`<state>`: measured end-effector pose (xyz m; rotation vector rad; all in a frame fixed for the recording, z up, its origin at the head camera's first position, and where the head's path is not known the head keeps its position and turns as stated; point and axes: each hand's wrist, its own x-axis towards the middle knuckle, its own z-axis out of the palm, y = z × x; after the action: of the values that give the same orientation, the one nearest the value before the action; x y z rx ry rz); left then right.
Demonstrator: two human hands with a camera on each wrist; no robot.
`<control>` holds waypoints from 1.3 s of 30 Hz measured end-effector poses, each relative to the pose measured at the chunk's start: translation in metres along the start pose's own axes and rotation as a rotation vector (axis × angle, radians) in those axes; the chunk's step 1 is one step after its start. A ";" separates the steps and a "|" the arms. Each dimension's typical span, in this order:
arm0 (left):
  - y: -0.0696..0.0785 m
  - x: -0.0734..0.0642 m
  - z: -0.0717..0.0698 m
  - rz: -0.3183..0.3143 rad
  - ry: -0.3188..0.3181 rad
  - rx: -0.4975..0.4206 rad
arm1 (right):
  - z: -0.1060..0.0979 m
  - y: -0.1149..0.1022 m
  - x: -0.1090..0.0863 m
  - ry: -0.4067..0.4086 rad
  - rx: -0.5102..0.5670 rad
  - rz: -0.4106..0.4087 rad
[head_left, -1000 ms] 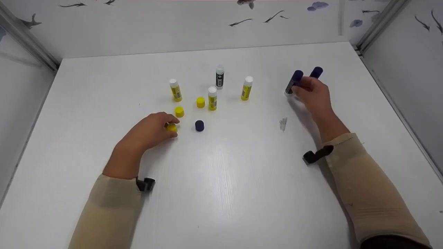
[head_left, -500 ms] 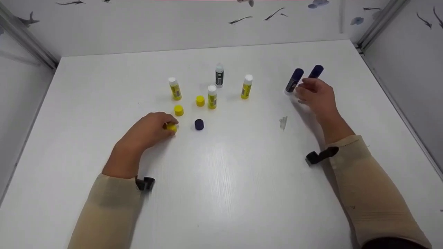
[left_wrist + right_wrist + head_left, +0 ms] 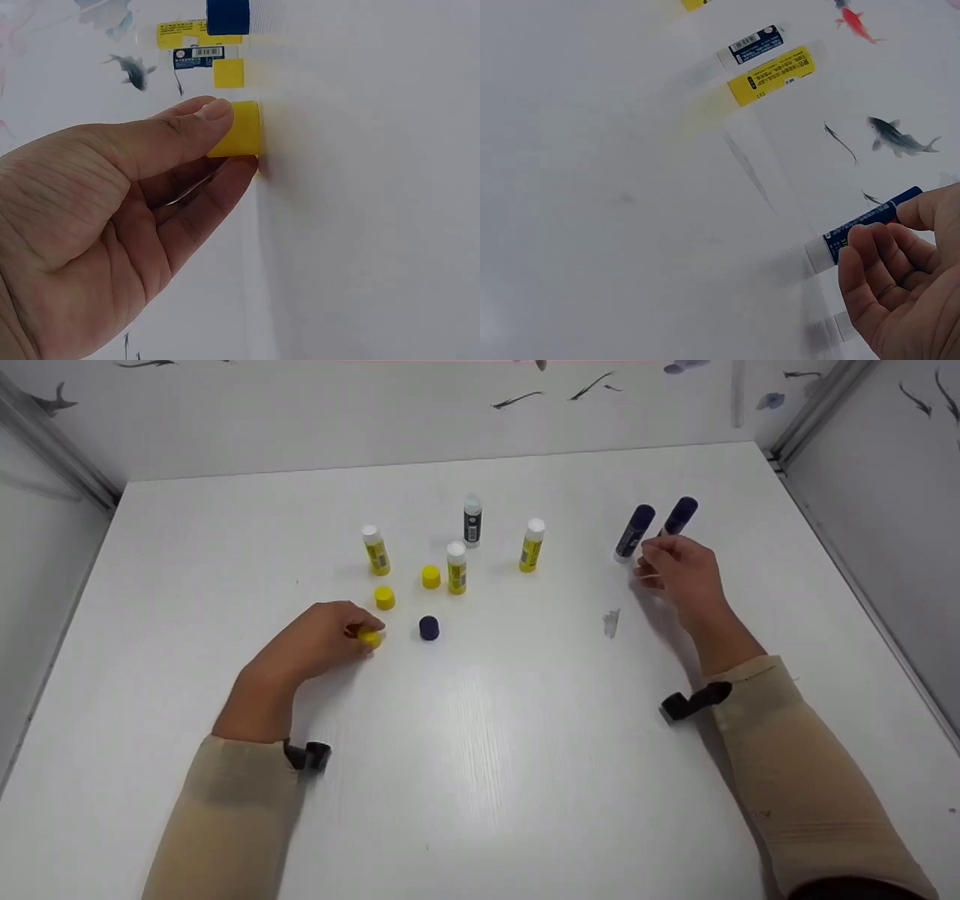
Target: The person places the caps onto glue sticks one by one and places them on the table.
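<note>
Thumb and fingers of my left hand (image 3: 319,641) pinch a small yellow cap (image 3: 244,129) low over the table, left of the other caps. At the right, my right hand (image 3: 686,577) has loosely curled fingers beside two upright dark blue glue sticks. The nearer glue stick (image 3: 635,532) stands just left of the fingertips; the farther glue stick (image 3: 681,516) is partly hidden behind the hand. In the right wrist view, the fingers overlap one blue glue stick (image 3: 862,229) without wrapping round it. A dark blue cap (image 3: 429,628) lies right of my left hand.
Two yellow caps, one (image 3: 385,598) above my left hand and one (image 3: 430,577) farther back, sit on the white table (image 3: 480,780). Three yellow glue sticks (image 3: 457,568) and a dark-labelled one (image 3: 472,521) stand uncapped mid-table. A grey smudge (image 3: 611,623) marks the tabletop. White walls surround it.
My right hand has let go of the nearer blue glue stick and drawn slightly back to its right. The stick stays standing. My left hand keeps the yellow cap almost in place.
</note>
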<state>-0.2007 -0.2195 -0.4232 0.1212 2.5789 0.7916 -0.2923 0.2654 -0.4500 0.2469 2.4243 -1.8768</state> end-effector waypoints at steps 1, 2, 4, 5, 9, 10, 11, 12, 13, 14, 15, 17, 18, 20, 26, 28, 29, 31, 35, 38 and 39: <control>-0.002 0.000 0.000 -0.002 0.000 -0.017 | 0.001 -0.001 0.000 -0.003 0.013 0.003; -0.004 0.000 -0.001 -0.006 0.000 -0.035 | 0.002 -0.001 0.000 -0.006 0.033 0.008; -0.007 0.000 -0.001 -0.018 0.000 -0.067 | 0.004 -0.002 0.000 -0.017 0.052 0.007; -0.008 0.001 -0.002 -0.024 0.001 -0.078 | 0.005 -0.003 0.000 -0.024 0.058 0.003; -0.010 0.002 -0.002 -0.033 0.000 -0.103 | 0.011 -0.006 -0.002 -0.060 0.096 -0.043; -0.011 0.003 -0.002 -0.035 0.000 -0.105 | 0.013 -0.008 -0.003 -0.068 0.107 -0.059; -0.011 0.003 -0.002 -0.037 -0.001 -0.107 | 0.015 -0.009 -0.003 -0.077 0.113 -0.076; -0.011 0.004 -0.002 -0.037 -0.001 -0.109 | 0.017 -0.011 -0.004 -0.085 0.119 -0.092; -0.011 0.004 -0.002 -0.036 0.001 -0.107 | 0.019 -0.013 -0.005 -0.090 0.126 -0.106; -0.011 0.004 -0.002 -0.035 0.002 -0.106 | 0.022 -0.014 -0.006 -0.092 0.130 -0.118; -0.012 0.004 -0.002 -0.033 0.004 -0.103 | 0.024 -0.016 -0.007 -0.095 0.133 -0.129; -0.012 0.004 -0.002 -0.029 0.009 -0.099 | 0.030 -0.019 -0.007 -0.100 0.138 -0.144; -0.012 0.004 -0.002 -0.029 0.009 -0.097 | 0.032 -0.021 -0.008 -0.101 0.144 -0.150; -0.011 0.004 -0.001 -0.027 0.008 -0.093 | 0.038 -0.023 -0.007 -0.107 0.152 -0.161; -0.010 0.005 0.000 -0.030 0.002 -0.087 | 0.053 -0.029 -0.005 -0.119 0.116 -0.154; -0.010 0.005 0.001 -0.025 0.006 -0.087 | 0.057 -0.030 -0.004 -0.119 0.106 -0.135; -0.010 0.005 0.001 -0.025 0.008 -0.090 | 0.059 -0.031 -0.003 -0.120 0.101 -0.129; -0.010 0.006 0.002 -0.023 0.010 -0.088 | 0.063 -0.032 -0.003 -0.121 0.096 -0.118; -0.010 0.006 0.003 -0.030 0.017 -0.082 | 0.070 -0.032 -0.001 -0.134 0.082 -0.119; -0.009 0.007 0.003 -0.031 0.024 -0.071 | 0.075 -0.032 0.000 -0.139 0.065 -0.116; -0.010 0.007 0.003 -0.029 0.025 -0.066 | 0.077 -0.032 0.001 -0.140 0.059 -0.113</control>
<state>-0.2057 -0.2246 -0.4331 0.0541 2.5685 0.8719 -0.3020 0.1834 -0.4388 -0.0185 2.3391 -1.9403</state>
